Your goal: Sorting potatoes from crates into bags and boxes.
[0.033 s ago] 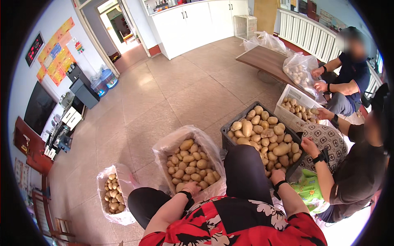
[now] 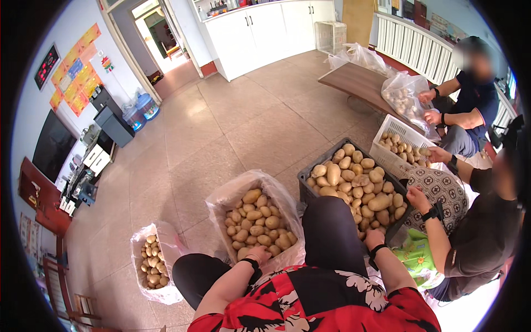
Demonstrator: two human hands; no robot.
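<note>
My left hand [image 2: 258, 254] is at the near side of a box lined with clear plastic [image 2: 297, 213], its fingers curled down against the potatoes [image 2: 255, 220] there. What lies under those fingers is hidden. At the near corner of a black crate [image 2: 303, 191] heaped with larger potatoes [image 2: 359, 182], my right hand [image 2: 375, 238] has its fingers bent around a potato, mostly covered by the hand. Both wrists wear black bands. My dark-trousered knee [image 2: 332, 221] stands between the box and the crate, hiding part of the crate's near side.
A smaller plastic-lined box [image 2: 138, 254] of potatoes stands left. At right, one co-worker's hand [image 2: 417, 199] is by the black crate, the other [image 2: 440, 155] at a white crate [image 2: 406, 126]. Another person handles a clear bag [image 2: 406, 94] beside a brown board [image 2: 359, 88].
</note>
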